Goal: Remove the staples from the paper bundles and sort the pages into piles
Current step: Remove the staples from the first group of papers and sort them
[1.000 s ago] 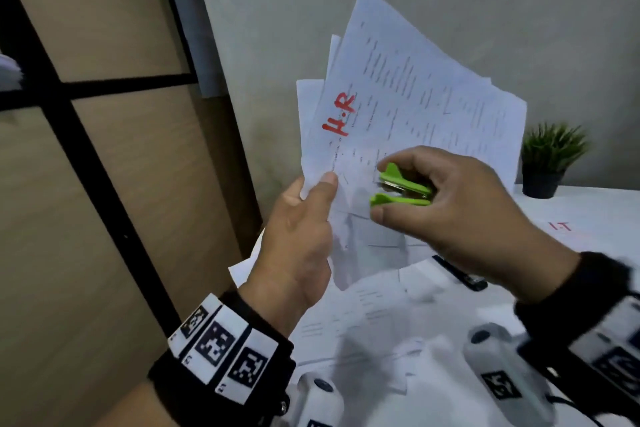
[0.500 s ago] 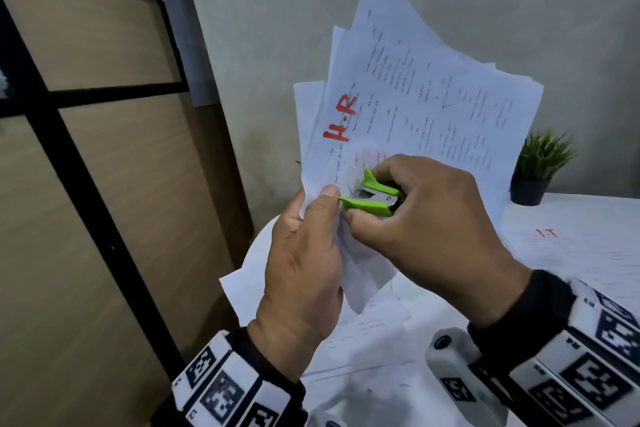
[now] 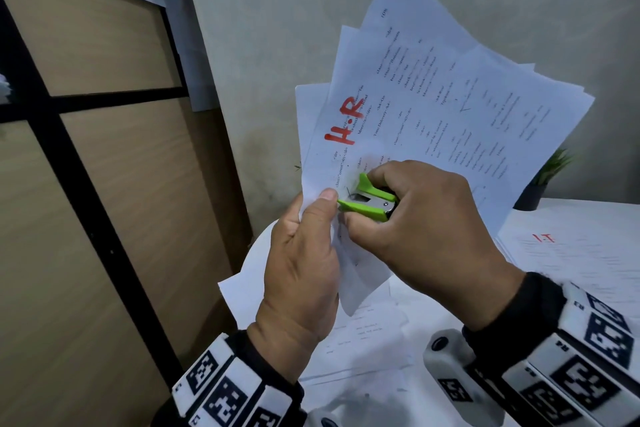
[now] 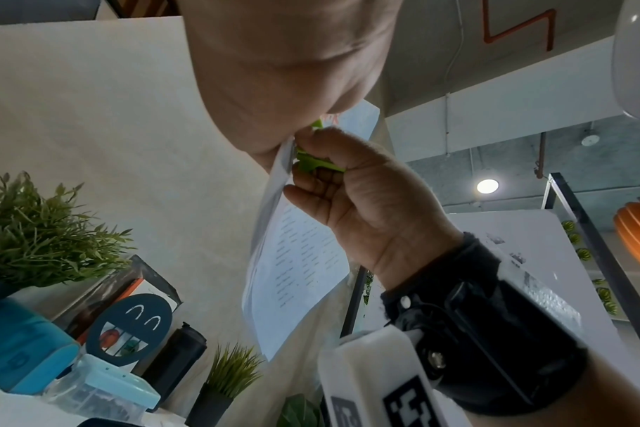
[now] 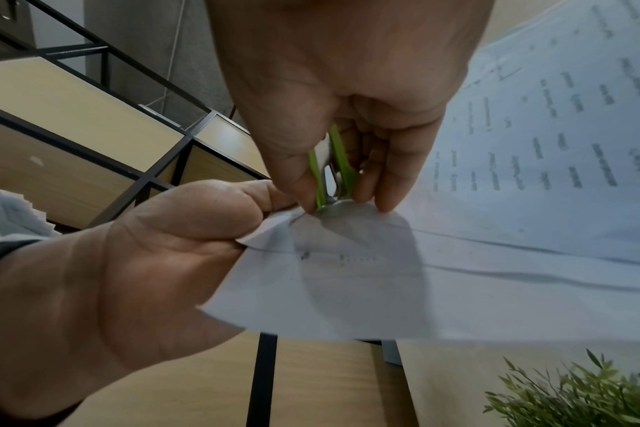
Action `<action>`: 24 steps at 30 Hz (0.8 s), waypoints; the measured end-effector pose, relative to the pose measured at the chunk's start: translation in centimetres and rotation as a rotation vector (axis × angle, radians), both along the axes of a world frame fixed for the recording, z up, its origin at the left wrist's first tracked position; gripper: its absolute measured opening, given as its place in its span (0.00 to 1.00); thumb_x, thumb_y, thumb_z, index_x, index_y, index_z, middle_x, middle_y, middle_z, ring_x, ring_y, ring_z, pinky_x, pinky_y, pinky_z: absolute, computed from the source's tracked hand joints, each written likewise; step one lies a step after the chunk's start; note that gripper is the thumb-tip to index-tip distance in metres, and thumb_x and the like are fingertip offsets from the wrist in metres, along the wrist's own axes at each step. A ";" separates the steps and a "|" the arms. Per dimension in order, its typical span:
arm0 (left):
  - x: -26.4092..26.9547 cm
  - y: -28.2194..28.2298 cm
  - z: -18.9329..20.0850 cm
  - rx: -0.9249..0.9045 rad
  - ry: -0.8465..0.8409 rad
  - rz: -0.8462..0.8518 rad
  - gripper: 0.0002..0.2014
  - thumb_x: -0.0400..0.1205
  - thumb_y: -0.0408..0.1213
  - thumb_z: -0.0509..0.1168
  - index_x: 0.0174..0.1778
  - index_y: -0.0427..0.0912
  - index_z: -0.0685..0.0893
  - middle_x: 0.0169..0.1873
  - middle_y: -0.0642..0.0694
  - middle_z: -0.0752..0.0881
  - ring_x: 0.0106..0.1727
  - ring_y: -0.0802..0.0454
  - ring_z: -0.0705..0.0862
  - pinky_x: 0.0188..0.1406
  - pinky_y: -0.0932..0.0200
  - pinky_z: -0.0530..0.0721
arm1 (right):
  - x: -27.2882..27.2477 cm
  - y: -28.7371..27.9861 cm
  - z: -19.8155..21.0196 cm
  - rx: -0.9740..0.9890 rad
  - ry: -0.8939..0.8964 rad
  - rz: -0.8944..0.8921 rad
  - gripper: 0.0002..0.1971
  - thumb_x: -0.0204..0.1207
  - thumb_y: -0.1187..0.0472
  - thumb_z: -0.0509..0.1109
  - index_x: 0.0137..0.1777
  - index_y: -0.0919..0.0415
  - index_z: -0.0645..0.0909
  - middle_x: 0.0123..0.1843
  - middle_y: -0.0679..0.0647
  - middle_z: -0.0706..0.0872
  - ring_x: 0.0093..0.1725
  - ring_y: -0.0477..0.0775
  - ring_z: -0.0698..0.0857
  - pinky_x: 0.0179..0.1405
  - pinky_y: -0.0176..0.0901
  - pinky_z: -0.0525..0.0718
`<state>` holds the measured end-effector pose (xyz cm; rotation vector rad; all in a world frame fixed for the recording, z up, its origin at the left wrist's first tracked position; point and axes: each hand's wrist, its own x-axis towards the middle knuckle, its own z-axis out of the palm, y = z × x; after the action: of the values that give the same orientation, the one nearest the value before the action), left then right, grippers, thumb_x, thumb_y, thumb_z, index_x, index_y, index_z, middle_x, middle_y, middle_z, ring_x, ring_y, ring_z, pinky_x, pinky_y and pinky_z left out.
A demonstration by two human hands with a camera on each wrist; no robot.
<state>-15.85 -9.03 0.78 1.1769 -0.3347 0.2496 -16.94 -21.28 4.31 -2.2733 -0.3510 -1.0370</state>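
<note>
A fanned bundle of printed pages marked "H·R" in red is held up in the air. My left hand pinches its lower left corner, thumb on the front of the sheet. My right hand grips a green staple remover, whose metal jaws touch the paper right beside my left thumb. In the right wrist view the staple remover bites at the creased corner of the bundle. The left wrist view shows the paper edge-on between both hands. The staple itself is too small to make out.
More printed sheets lie on the white table below, and a pile marked "I·T" sits at the right. A small potted plant stands by the wall. A wooden shelf unit with black frame is at the left.
My right hand brought the staple remover leftwards to the bundle's corner beside my left thumb, where its jaws now meet the paper. Both hands and the bundle sit slightly higher and closer.
</note>
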 end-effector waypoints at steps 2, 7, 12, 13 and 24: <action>-0.1 0.0 -0.2 0.025 -0.009 0.007 0.18 0.93 0.45 0.57 0.53 0.61 0.93 0.55 0.53 0.95 0.59 0.49 0.92 0.60 0.47 0.92 | 0.0 0.0 0.0 -0.011 -0.005 0.003 0.14 0.68 0.45 0.73 0.40 0.56 0.86 0.34 0.50 0.85 0.36 0.54 0.82 0.36 0.52 0.83; 0.0 -0.1 -0.3 0.077 0.039 0.054 0.15 0.93 0.41 0.58 0.54 0.53 0.91 0.48 0.55 0.96 0.49 0.57 0.94 0.51 0.58 0.93 | 0.4 -0.5 0.4 -0.108 0.107 0.059 0.11 0.69 0.47 0.71 0.40 0.55 0.84 0.34 0.49 0.85 0.38 0.54 0.82 0.39 0.51 0.82; 1.4 0.7 -0.2 0.066 0.192 0.091 0.14 0.93 0.36 0.57 0.61 0.43 0.90 0.51 0.43 0.96 0.55 0.41 0.94 0.52 0.50 0.94 | 1.8 -1.9 0.8 0.076 0.286 0.081 0.14 0.63 0.49 0.81 0.46 0.52 0.86 0.38 0.45 0.87 0.40 0.45 0.84 0.39 0.37 0.81; 1.7 1.0 -0.1 0.061 0.216 0.094 0.14 0.93 0.36 0.57 0.61 0.43 0.90 0.52 0.43 0.96 0.56 0.40 0.94 0.55 0.47 0.93 | 2.0 -2.5 1.0 0.163 0.308 0.112 0.16 0.61 0.50 0.83 0.48 0.51 0.87 0.40 0.45 0.87 0.40 0.47 0.85 0.42 0.40 0.83; 4.9 6.6 0.0 -0.020 0.389 0.288 0.07 0.89 0.33 0.63 0.55 0.41 0.87 0.45 0.43 0.95 0.41 0.43 0.94 0.36 0.53 0.91 | 1.1 -13.7 -11.1 -0.754 1.087 -0.091 0.20 0.55 0.39 0.72 0.46 0.44 0.75 0.40 0.44 0.86 0.37 0.42 0.81 0.38 0.34 0.80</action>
<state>-10.90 -2.43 0.82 1.2233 0.1798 0.2663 -15.81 -34.96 -6.74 -3.1182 -0.1631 0.4995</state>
